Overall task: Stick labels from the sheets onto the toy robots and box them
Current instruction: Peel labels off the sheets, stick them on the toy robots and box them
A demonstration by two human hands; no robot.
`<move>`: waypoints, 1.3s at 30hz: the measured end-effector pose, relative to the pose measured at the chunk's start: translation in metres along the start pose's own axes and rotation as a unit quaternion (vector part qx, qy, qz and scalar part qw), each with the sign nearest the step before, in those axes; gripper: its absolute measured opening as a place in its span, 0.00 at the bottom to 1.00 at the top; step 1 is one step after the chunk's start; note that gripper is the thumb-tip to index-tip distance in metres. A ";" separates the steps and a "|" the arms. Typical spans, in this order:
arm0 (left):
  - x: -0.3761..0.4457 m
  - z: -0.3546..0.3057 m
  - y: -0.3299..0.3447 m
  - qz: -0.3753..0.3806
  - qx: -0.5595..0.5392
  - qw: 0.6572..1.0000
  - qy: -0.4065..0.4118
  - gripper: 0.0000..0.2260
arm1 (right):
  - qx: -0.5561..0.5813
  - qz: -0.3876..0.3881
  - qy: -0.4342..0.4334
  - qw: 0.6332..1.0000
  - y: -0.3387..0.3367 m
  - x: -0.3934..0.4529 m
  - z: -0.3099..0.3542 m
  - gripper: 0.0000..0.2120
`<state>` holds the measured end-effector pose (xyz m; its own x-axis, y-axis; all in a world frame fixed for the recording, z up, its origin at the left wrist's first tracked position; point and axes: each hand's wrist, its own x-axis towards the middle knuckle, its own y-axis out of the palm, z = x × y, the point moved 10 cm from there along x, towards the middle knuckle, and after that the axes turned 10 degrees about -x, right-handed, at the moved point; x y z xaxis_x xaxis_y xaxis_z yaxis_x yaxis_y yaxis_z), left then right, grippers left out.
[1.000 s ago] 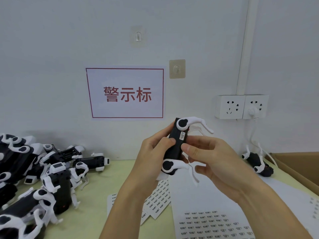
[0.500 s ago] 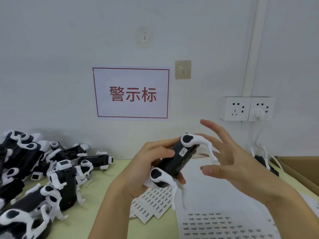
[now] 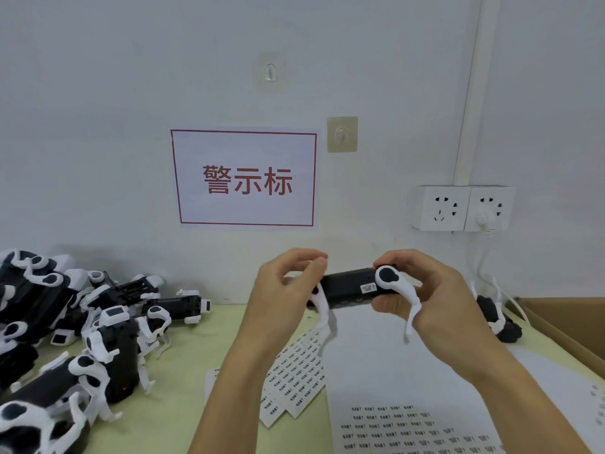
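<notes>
Overhead of a pale green table (image 3: 203, 355) by a white wall (image 3: 98, 126), left hand (image 3: 288, 290) and right hand (image 3: 422, 290) grip a toy robot (image 3: 347, 285).

I hold both forearms up in front of me, angled inward so the hands meet at the same height above the table. My left hand (image 3: 288, 283) curls its fingers and thumb round one end of the toy robot (image 3: 347, 286). My right hand (image 3: 425, 290) grips the other end, thumb underneath and fingers wrapped over the top (the fingertips themselves are mostly hidden). Both wrists are bent slightly, and my bare forearms run down to the lower edge of view.
</notes>
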<state>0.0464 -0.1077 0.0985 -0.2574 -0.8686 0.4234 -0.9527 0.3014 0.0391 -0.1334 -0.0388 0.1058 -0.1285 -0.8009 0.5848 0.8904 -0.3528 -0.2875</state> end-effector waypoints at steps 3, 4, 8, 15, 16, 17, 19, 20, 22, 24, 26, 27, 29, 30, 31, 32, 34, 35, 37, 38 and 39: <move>0.001 0.006 0.003 0.005 -0.063 0.998 -0.018 0.06 | 0.039 -0.029 -0.004 0.999 -0.006 0.001 -0.005 0.22; 0.001 0.006 0.004 0.014 -0.075 0.997 -0.020 0.09 | 0.035 -0.039 -0.009 0.999 -0.007 0.002 -0.005 0.23; 0.001 0.002 0.005 0.012 -0.075 0.997 0.002 0.08 | 0.038 -0.064 -0.024 0.997 -0.013 0.001 -0.006 0.24; 0.001 -0.002 0.005 -0.004 -0.079 0.997 0.013 0.09 | 0.038 -0.072 -0.034 0.996 -0.017 0.002 -0.005 0.23; 0.001 -0.002 0.005 -0.003 -0.077 0.997 0.014 0.09 | 0.042 -0.071 -0.034 0.996 -0.017 0.002 -0.005 0.23; 0.001 -0.001 0.005 -0.003 -0.077 0.997 0.015 0.10 | 0.047 -0.072 -0.035 0.996 -0.018 0.002 -0.005 0.23; 0.001 -0.001 0.004 -0.008 -0.076 0.997 0.017 0.10 | 0.046 -0.063 -0.035 0.996 -0.018 0.001 -0.003 0.21; 0.001 -0.001 0.003 -0.012 -0.076 0.997 0.018 0.10 | 0.041 -0.042 -0.032 0.998 -0.015 0.000 -0.005 0.22; 0.002 0.001 0.001 -0.019 -0.076 0.997 0.016 0.10 | 0.069 0.025 -0.010 0.997 -0.007 -0.001 -0.012 0.25; 0.003 0.005 -0.001 -0.022 -0.065 0.998 0.009 0.10 | 0.143 0.085 0.046 0.985 0.000 -0.005 -0.025 0.23; 0.004 0.010 -0.003 -0.027 -0.037 0.999 0.003 0.09 | 0.182 0.135 0.099 0.969 0.010 -0.010 -0.035 0.22; 0.005 0.014 -0.002 -0.031 -0.016 0.999 -0.002 0.07 | 0.158 0.152 0.113 0.969 0.013 -0.013 -0.041 0.19; 0.006 0.023 -0.004 -0.042 0.035 0.998 -0.030 0.06 | 0.061 0.172 0.124 0.975 0.022 -0.018 -0.054 0.14; 0.006 0.032 -0.002 -0.040 0.058 0.996 -0.058 0.06 | 0.028 0.174 0.134 0.975 0.025 -0.021 -0.062 0.12; 0.005 0.042 0.000 -0.033 0.080 0.992 -0.095 0.07 | 0.014 0.173 0.149 0.973 0.027 -0.024 -0.070 0.09; 0.004 0.052 0.003 -0.021 0.099 0.986 -0.132 0.08 | 0.016 0.171 0.170 0.970 0.028 -0.027 -0.079 0.08; -0.001 0.066 0.009 0.008 0.103 0.977 -0.184 0.10 | 0.049 0.170 0.221 0.959 0.026 -0.037 -0.098 0.09; -0.002 0.069 0.012 0.018 0.088 0.976 -0.197 0.11 | 0.074 0.173 0.252 0.949 0.023 -0.043 -0.108 0.13; -0.002 0.069 0.012 0.022 0.072 0.978 -0.196 0.13 | 0.121 0.170 0.303 0.930 0.012 -0.056 -0.126 0.19; 0.000 0.068 0.010 0.013 0.074 0.979 -0.187 0.13 | 0.138 0.156 0.319 0.925 0.003 -0.060 -0.134 0.21; 0.001 0.067 0.006 -0.001 0.075 0.981 -0.179 0.13 | 0.154 0.126 0.328 0.923 -0.011 -0.062 -0.139 0.22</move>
<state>0.0292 -0.1333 0.0385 -0.2703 -0.9597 0.0774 -0.9593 0.2616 -0.1061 -0.1959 -0.0531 -0.0329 -0.0480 -0.9951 -0.0860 0.9971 -0.0427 -0.0626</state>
